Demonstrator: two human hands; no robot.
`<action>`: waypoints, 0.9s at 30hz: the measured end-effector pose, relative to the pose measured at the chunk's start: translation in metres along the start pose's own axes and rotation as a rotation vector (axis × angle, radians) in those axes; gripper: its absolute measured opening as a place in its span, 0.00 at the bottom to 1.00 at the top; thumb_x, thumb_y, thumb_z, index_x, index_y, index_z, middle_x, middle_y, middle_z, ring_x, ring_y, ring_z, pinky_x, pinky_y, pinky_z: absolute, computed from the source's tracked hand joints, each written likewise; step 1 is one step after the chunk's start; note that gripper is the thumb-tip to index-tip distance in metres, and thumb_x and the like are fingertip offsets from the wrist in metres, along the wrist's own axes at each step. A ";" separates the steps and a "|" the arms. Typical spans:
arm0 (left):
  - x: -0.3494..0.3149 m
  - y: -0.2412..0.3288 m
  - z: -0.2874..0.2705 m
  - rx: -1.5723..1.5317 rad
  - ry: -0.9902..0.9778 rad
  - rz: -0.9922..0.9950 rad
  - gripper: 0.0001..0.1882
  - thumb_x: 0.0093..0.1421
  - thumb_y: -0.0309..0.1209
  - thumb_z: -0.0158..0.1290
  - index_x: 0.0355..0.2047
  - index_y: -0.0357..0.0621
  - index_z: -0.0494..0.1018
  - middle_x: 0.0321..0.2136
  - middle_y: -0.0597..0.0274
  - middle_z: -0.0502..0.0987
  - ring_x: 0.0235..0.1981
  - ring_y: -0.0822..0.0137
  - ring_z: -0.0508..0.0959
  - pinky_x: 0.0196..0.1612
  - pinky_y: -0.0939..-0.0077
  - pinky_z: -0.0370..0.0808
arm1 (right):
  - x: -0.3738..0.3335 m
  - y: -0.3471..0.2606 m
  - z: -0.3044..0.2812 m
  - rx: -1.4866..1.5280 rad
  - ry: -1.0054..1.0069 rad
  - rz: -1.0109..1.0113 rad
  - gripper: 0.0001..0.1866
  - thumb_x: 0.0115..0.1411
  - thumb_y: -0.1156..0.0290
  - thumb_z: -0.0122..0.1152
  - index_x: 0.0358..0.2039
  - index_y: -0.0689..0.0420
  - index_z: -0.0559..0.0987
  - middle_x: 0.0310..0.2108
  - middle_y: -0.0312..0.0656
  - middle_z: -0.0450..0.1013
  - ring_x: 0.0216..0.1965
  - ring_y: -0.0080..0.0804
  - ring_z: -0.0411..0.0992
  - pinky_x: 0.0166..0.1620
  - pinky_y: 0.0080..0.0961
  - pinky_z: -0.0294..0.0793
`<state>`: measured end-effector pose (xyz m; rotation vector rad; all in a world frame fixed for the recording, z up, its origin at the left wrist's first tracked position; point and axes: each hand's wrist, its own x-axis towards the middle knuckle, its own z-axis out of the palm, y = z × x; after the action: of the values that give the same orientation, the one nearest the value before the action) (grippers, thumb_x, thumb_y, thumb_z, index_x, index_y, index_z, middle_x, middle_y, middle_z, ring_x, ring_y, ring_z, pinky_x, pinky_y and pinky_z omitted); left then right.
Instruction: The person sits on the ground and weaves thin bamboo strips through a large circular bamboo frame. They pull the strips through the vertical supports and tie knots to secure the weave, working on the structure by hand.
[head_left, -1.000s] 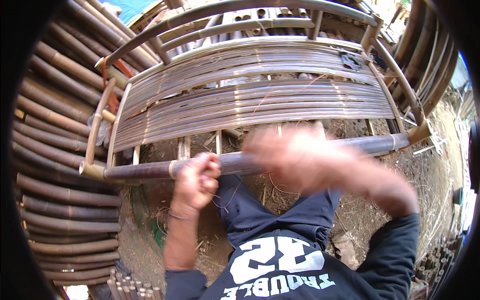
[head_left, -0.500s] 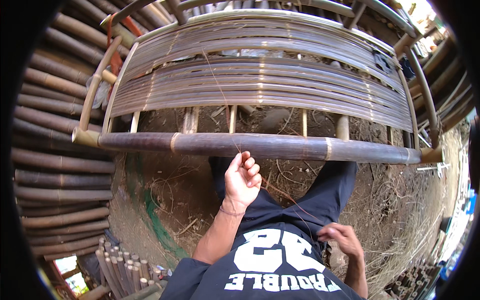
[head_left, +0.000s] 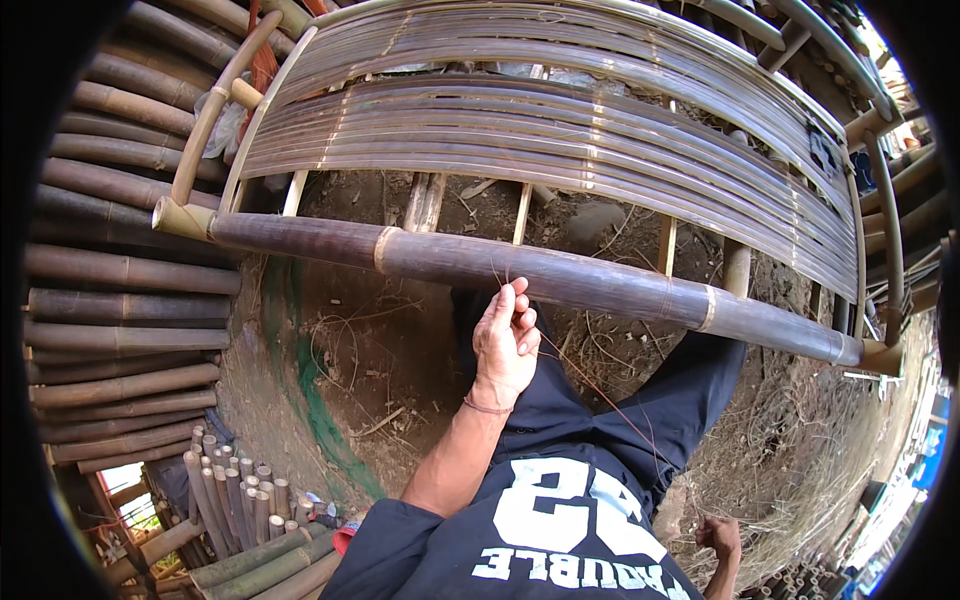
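My left hand [head_left: 507, 345] is closed, thumb and fingertips pinching a thin reddish-brown strand [head_left: 598, 388] just below the front rail. Short thin ends of it poke up past the fingertips, against the dark bamboo pole [head_left: 560, 270] that forms this rail. From the hand the strand slants down across my trousers toward my right hand [head_left: 720, 537]. That hand is curled closed low at the right, the strand's end there too fine to follow clearly. Behind the rail spreads a bench seat of split bamboo slats [head_left: 470, 130], with a gap between slats and rail.
Stacked bamboo poles [head_left: 125, 270] line the left side. Short cut bamboo pieces [head_left: 245, 490] stand at the lower left. Green netting [head_left: 315, 400] and loose fibres lie on the dirt floor [head_left: 380, 350]. The bench's arm frame [head_left: 880, 230] rises at the right.
My right hand has swung down and outward to the right, its fingers now curled. The left hand keeps its pinch near the rail. The view has tilted, so the bench appears slanted.
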<state>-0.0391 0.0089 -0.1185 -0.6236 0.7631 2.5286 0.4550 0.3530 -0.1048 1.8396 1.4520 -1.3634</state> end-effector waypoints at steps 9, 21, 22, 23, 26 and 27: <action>-0.003 0.008 -0.007 0.027 0.018 0.031 0.15 0.69 0.39 0.47 0.46 0.41 0.73 0.28 0.71 0.72 0.25 0.79 0.70 0.15 0.89 0.62 | 0.061 0.163 -0.102 0.059 0.142 0.213 0.15 0.60 0.66 0.51 0.17 0.54 0.71 0.15 0.42 0.68 0.13 0.38 0.67 0.17 0.38 0.67; 0.000 0.011 -0.006 0.032 0.015 0.050 0.15 0.69 0.39 0.47 0.46 0.42 0.73 0.28 0.71 0.73 0.24 0.79 0.71 0.15 0.89 0.62 | 0.041 0.201 -0.136 0.221 0.158 0.118 0.17 0.58 0.54 0.49 0.15 0.44 0.64 0.11 0.32 0.58 0.13 0.31 0.55 0.18 0.33 0.51; 0.000 0.011 -0.006 0.036 0.014 0.051 0.15 0.69 0.39 0.47 0.46 0.42 0.73 0.28 0.71 0.73 0.24 0.79 0.71 0.15 0.89 0.62 | 0.041 0.199 -0.137 0.202 0.162 0.133 0.17 0.58 0.53 0.49 0.15 0.44 0.64 0.11 0.33 0.58 0.13 0.32 0.55 0.17 0.34 0.51; 0.000 0.011 -0.005 0.041 0.012 0.051 0.15 0.69 0.39 0.47 0.46 0.42 0.73 0.28 0.71 0.73 0.24 0.79 0.71 0.16 0.89 0.62 | 0.039 0.199 -0.138 0.195 0.161 0.147 0.17 0.58 0.53 0.48 0.15 0.44 0.64 0.11 0.33 0.58 0.13 0.32 0.55 0.17 0.34 0.51; 0.000 0.013 -0.004 0.049 0.030 0.065 0.15 0.69 0.40 0.47 0.46 0.42 0.73 0.28 0.71 0.72 0.24 0.79 0.70 0.16 0.88 0.62 | 0.040 0.197 -0.141 0.161 0.152 0.178 0.17 0.57 0.51 0.48 0.16 0.45 0.65 0.11 0.34 0.58 0.12 0.34 0.55 0.17 0.35 0.51; 0.000 0.013 -0.003 0.042 0.027 0.061 0.15 0.69 0.40 0.47 0.46 0.42 0.73 0.28 0.71 0.72 0.24 0.79 0.70 0.16 0.88 0.62 | 0.041 0.196 -0.143 0.153 0.147 0.185 0.17 0.56 0.50 0.48 0.16 0.45 0.65 0.11 0.34 0.58 0.12 0.34 0.55 0.17 0.35 0.51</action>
<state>-0.0452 -0.0030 -0.1160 -0.6312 0.8546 2.5568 0.6916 0.4161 -0.1251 2.1524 1.2379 -1.3036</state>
